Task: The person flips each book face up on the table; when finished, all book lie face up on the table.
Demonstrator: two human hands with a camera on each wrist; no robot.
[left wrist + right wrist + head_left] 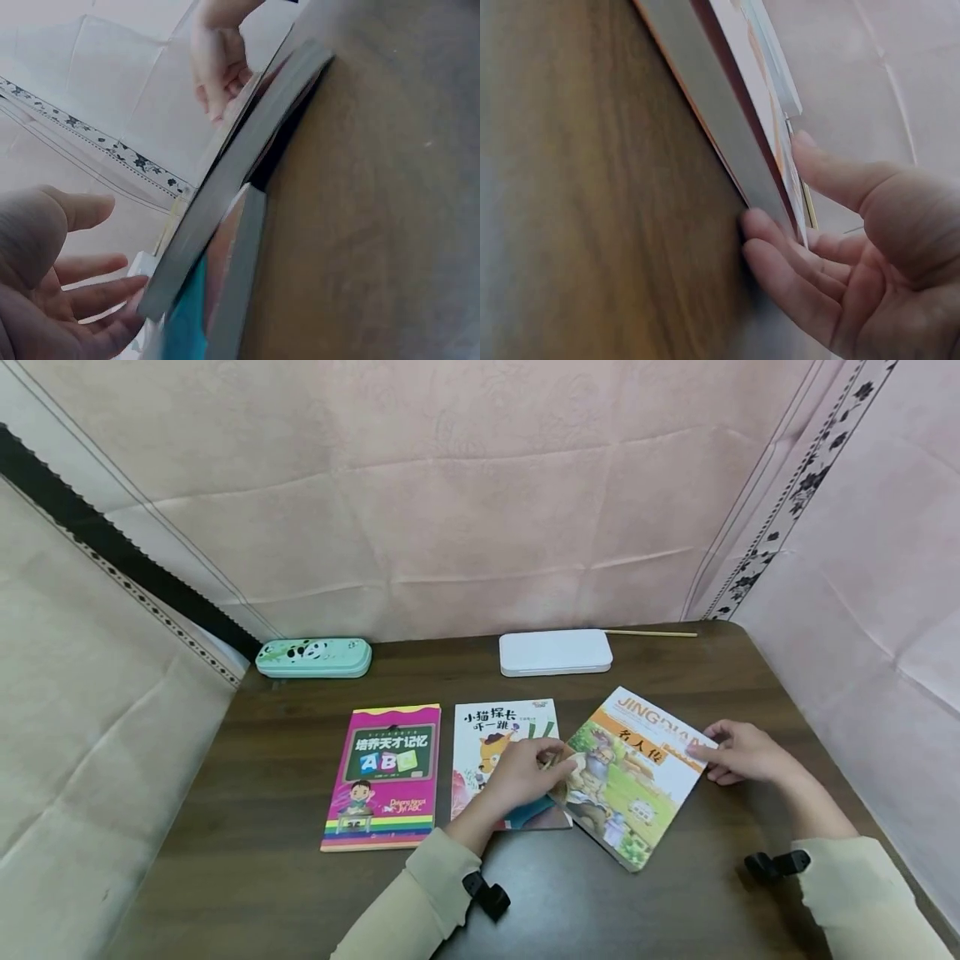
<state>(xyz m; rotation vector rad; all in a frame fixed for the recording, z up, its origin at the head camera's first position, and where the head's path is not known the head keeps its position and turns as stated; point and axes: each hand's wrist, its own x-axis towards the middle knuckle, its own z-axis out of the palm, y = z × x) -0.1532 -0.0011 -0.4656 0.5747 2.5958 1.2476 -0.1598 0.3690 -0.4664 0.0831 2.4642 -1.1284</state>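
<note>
A book (pixel 637 777) with an orange title band and a green picture cover lies tilted, its left corner overlapping a white cat-picture book (pixel 480 735). My right hand (pixel 738 752) pinches its right edge, thumb over the cover; in the right wrist view the fingers (pixel 780 262) are at the underside. At the opposite corner is my left hand (pixel 528 772). In the left wrist view, its fingertips touch the page block (pixel 210 202), while the thumb stands apart from the book. Left of the white book lies a pink book (pixel 382 777) with a green panel.
A mint panda pencil case (pixel 313 658) sits at the back left of the brown wooden table (pixel 247 777). Farther right at the back are a white flat case (pixel 555 652) and a thin stick (pixel 651 633). Pale cloth (pixel 465 510) hangs behind and at both sides.
</note>
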